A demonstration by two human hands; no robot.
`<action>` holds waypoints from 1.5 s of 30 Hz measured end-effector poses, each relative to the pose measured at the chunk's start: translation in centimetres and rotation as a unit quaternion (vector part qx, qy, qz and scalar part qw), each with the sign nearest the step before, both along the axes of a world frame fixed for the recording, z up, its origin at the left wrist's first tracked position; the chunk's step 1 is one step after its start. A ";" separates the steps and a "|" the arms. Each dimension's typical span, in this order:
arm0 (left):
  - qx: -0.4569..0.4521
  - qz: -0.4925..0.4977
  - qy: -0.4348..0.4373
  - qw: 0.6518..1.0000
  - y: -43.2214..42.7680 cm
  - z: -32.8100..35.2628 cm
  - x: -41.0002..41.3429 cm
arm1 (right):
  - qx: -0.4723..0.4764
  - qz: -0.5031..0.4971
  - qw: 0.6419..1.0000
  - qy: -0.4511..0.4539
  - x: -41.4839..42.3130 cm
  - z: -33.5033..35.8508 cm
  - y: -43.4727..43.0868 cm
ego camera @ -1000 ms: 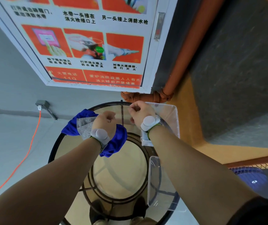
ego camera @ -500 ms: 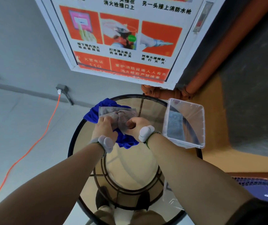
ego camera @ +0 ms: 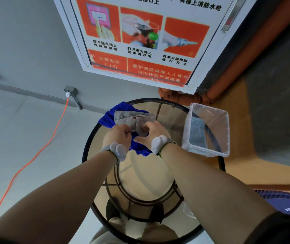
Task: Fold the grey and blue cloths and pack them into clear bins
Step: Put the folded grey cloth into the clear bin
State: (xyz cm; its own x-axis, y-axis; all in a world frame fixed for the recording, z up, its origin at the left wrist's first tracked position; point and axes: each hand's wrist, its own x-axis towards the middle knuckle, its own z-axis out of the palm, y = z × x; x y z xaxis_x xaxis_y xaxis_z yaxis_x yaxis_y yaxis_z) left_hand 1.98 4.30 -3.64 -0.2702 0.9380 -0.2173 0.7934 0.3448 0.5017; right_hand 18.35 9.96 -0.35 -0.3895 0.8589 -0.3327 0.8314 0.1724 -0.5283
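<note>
both hands (ego camera: 117,136) (ego camera: 152,132) pinch a crumpled grey cloth (ego camera: 133,118) lying over rumpled blue cloth (ego camera: 108,118).

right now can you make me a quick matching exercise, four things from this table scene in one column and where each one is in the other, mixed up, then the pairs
Things:
1. grey cloth
2. blue cloth
3. folded grey cloth
4. clear bin

Places:
A. lying flat inside the bin
B. on the right side of the round glass table
C. on top of the blue cloth, pinched by both hands
D. under the loose grey cloth, spread on the glass

Pairs: 1-C, 2-D, 3-A, 4-B. The left hand and right hand meet at the near edge of the loose grey cloth.
</note>
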 end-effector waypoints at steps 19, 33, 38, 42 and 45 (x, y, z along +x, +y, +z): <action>0.194 0.160 -0.124 0.960 -5.3 4.5 1.6 | 0.027 -0.231 0.950 0.207 4.0 1.9 -4.7; -0.009 0.094 -0.065 0.993 -10.2 -0.3 2.9 | -0.078 -0.163 0.984 -0.006 8.5 -0.5 -9.8; -0.008 0.071 -0.014 0.997 -11.9 -1.9 2.9 | -0.067 -0.098 0.989 -0.090 9.9 -2.7 -10.6; 0.035 0.085 -0.065 0.994 -11.9 -1.6 3.0 | -0.018 -0.154 0.988 -0.028 10.2 -3.2 -10.7; 0.057 0.083 -0.078 0.992 -12.0 -1.3 3.0 | 0.008 -0.166 0.986 0.004 10.0 -3.3 -10.7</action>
State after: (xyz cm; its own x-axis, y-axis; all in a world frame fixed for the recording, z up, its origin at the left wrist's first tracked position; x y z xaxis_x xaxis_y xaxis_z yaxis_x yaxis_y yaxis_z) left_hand 4.94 -7.72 -4.97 -0.3939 0.9044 -0.1641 0.6406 0.3981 0.6566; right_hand 28.32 -0.69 -3.60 -0.0890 0.9445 -0.3163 0.8390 -0.1001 -0.5349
